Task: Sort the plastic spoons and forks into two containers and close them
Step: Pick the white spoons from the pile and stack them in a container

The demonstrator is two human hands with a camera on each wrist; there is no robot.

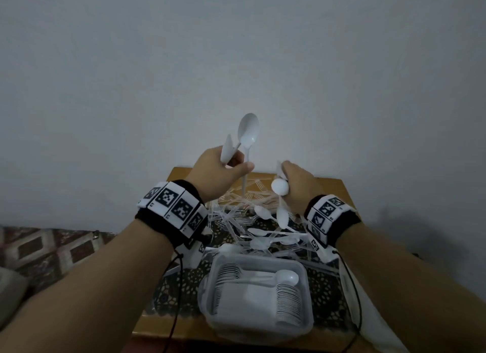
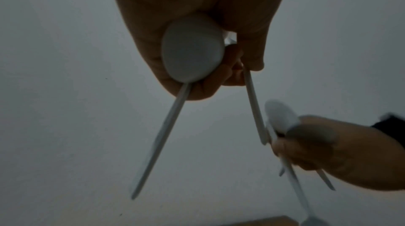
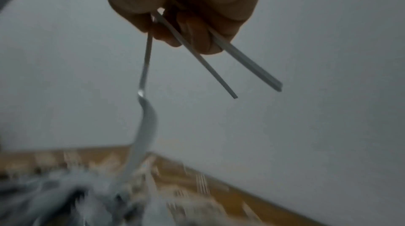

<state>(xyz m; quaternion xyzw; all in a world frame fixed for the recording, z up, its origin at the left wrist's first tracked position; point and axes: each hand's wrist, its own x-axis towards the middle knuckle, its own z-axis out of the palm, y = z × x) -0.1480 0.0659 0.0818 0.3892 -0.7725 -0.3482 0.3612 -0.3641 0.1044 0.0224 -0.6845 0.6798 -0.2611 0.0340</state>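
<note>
My left hand (image 1: 223,168) is raised above the table and grips two white plastic spoons (image 1: 247,130), bowls up; the left wrist view shows one bowl (image 2: 192,53) against the palm and both handles pointing away. My right hand (image 1: 294,187) grips several white spoons (image 1: 280,187), one hanging bowl down (image 3: 146,125), others sticking out by their handles (image 3: 247,61). A clear plastic container (image 1: 307,294) near the front edge holds stacked white spoons (image 1: 286,300). A mixed pile of white spoons and clear forks (image 1: 252,221) lies on the table behind it.
The small wooden table (image 1: 181,176) stands against a plain grey wall and carries a dark lace cloth (image 1: 184,284). A patterned cushion or sofa (image 1: 47,250) lies at the left. White fabric (image 1: 373,316) hangs at the table's right. Wrist cables trail from both bands.
</note>
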